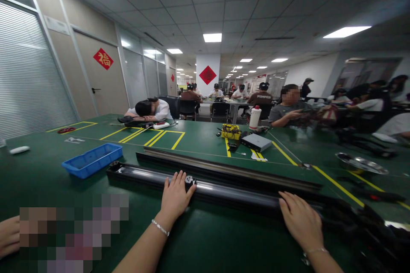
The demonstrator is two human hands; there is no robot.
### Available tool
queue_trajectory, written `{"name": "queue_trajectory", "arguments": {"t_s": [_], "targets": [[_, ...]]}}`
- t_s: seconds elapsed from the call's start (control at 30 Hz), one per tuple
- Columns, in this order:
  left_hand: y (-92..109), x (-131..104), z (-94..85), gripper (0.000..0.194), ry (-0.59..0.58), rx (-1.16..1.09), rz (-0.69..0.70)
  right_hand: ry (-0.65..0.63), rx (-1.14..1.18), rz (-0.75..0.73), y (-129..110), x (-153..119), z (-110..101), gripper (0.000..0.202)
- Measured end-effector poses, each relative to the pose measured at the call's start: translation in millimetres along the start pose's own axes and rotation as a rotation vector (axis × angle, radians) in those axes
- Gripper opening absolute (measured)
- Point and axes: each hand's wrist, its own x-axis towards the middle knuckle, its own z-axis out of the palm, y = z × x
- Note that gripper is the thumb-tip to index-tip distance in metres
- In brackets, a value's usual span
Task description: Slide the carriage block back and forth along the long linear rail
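A long black rail-like piece (237,196) with a glossy, rounded upper face lies across the green table in front of me. My left hand (175,194) rests on it near the middle, fingers stretched out, beside a small metal fitting (189,179). Over its right part lies my right hand (301,219), fingers extended and slightly bent. Neither hand is wrapped round the piece. A second long black bar (224,166) lies just behind, roughly parallel. Dark objects at the right are too blurred to name.
A blue plastic tray (71,169) stands to the left. Farther back are a yellow container (231,132), a grey box (256,142) and a white bottle (255,118). A metal bowl (361,164) sits at the right. Another person's hand (9,236) shows at lower left.
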Motion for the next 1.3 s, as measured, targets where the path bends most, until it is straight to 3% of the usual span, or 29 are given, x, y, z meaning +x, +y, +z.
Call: {"name": "queue_trajectory", "arguments": {"t_s": [0.3,0.77,1.3], "targets": [[26,-12,4.5,0.063,0.041,-0.008,0.125,-0.022,0.000,0.011,1,0,1,0.055],[31,-17,8.4,0.059,0.091,-0.035,0.196,0.002,-0.007,0.011,1,1,4,0.053],[46,-25,9.6,0.059,0.047,-0.072,0.239,-0.056,-0.004,0.030,-2,1,-2,0.055]]}}
